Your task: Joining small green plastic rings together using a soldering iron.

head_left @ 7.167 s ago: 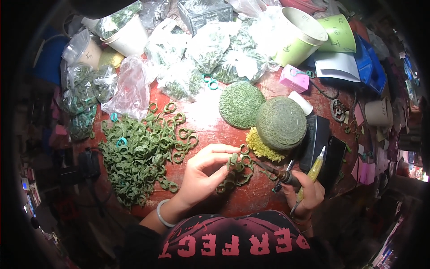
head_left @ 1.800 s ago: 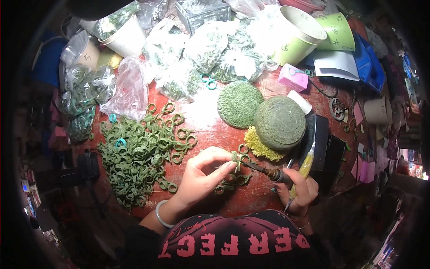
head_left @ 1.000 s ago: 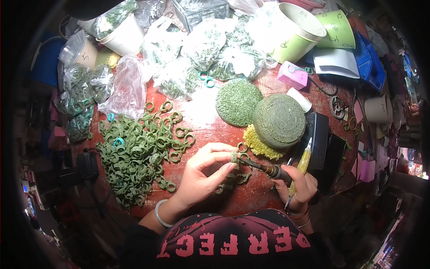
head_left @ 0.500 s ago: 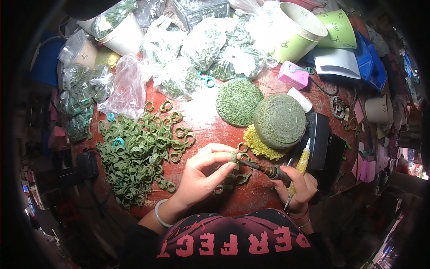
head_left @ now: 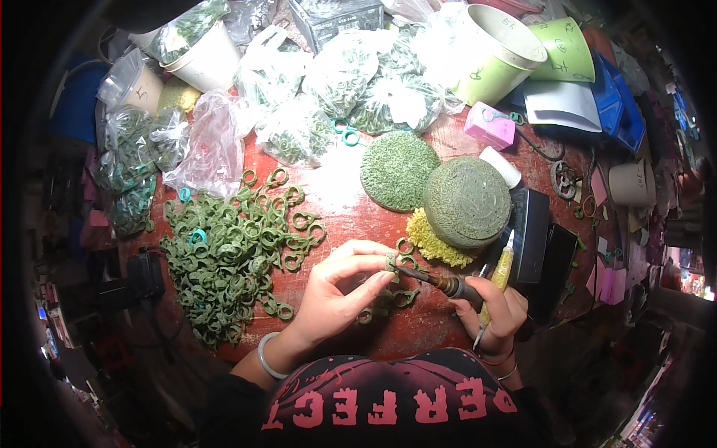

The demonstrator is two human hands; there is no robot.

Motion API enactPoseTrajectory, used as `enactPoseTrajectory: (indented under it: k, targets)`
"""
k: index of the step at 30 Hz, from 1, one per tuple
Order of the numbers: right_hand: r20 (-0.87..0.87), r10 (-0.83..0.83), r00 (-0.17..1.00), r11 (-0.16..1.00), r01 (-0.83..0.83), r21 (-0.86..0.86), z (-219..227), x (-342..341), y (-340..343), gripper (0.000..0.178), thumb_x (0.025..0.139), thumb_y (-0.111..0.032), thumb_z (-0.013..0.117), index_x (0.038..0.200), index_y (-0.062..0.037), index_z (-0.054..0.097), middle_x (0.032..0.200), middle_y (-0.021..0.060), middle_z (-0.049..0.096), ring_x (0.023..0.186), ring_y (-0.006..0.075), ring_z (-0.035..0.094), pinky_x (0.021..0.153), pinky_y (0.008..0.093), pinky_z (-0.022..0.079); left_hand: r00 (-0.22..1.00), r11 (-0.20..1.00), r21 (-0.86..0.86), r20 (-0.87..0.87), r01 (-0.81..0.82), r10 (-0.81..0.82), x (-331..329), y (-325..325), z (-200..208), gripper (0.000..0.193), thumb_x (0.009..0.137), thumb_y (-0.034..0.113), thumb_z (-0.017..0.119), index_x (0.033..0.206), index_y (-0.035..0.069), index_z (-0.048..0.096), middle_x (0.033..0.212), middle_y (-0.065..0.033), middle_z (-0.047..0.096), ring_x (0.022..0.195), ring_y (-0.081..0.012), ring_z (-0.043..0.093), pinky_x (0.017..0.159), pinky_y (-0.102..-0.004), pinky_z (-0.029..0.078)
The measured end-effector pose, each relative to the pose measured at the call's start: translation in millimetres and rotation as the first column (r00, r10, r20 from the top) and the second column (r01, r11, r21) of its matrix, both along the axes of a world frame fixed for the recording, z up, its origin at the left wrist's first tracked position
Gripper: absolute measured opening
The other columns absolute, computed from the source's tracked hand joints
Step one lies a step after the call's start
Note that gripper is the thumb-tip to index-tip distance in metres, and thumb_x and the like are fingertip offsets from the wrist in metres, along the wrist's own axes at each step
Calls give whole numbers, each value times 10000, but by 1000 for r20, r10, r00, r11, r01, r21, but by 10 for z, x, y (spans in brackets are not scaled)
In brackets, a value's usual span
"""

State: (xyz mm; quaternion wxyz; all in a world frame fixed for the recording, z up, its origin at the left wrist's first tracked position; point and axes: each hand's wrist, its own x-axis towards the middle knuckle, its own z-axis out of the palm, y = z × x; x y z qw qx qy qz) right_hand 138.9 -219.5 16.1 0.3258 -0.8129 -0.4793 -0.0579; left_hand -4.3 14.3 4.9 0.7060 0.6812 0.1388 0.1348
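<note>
My left hand (head_left: 340, 280) pinches a small green ring (head_left: 390, 262) between thumb and fingers, at the middle of the red table. Against the ring rests the tip of a soldering-iron-like tool (head_left: 448, 286) with a dark handle, gripped in my right hand (head_left: 499, 317). A slim yellow-handled tool (head_left: 501, 272) is also tucked between the right hand's fingers, its pale point upward. Several loose green rings (head_left: 405, 298) lie just beyond and below my left fingertips. To the left spreads a big pile of similar green rings (head_left: 216, 261), with a few turquoise ones among them.
Ahead right sit a round green textured pad (head_left: 399, 170) and a dark round block (head_left: 467, 201) over a yellow crumbly mass (head_left: 437, 243). Clear bags of green pieces (head_left: 340, 75) line the back, beside a pale green bucket (head_left: 485, 67). A black device (head_left: 529, 231) stands right.
The yellow-handled tool's upper end has shifted slightly to the left with a small movement of my right hand. My left hand keeps its hold on the ring.
</note>
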Motion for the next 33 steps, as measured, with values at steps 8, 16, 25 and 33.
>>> enactPoseTrajectory:
  k: [8,16,25,33]
  targets:
    - [-13,7,1000,1000,-7,5,-12,7,1,346,839,-261,868,1022,-3,728,825,122,732,694,291,708,635,341,531,1000,1000,-2,-12,0,0,-3,-6,3,201,965,-43,677,1148,-22,755,1216,-122,680,1107,-177,646,946,-297,512]
    - [-1,-64,998,996,64,63,25,2,-77,340,867,-298,840,1036,-24,731,825,119,729,702,310,702,650,365,533,1000,1000,-6,9,15,-15,-7,2,-31,222,955,-47,688,1165,-16,751,1224,-123,679,1145,-189,641,995,-315,506]
    - [139,-115,984,992,121,-41,79,11,-134,372,833,-320,867,1034,-34,741,802,94,696,649,275,650,579,360,496,1000,999,47,2,20,-20,2,2,21,238,935,-69,690,1158,-12,751,1260,-134,671,1173,-212,644,1008,-332,517]
    - [17,-38,999,999,38,26,-20,-32,-57,381,892,-365,813,1029,-21,725,813,120,717,692,303,699,639,354,520,1000,999,34,12,0,0,-7,22,-24,214,924,-60,711,1128,-10,753,1298,-150,648,1181,-221,640,1007,-338,521]
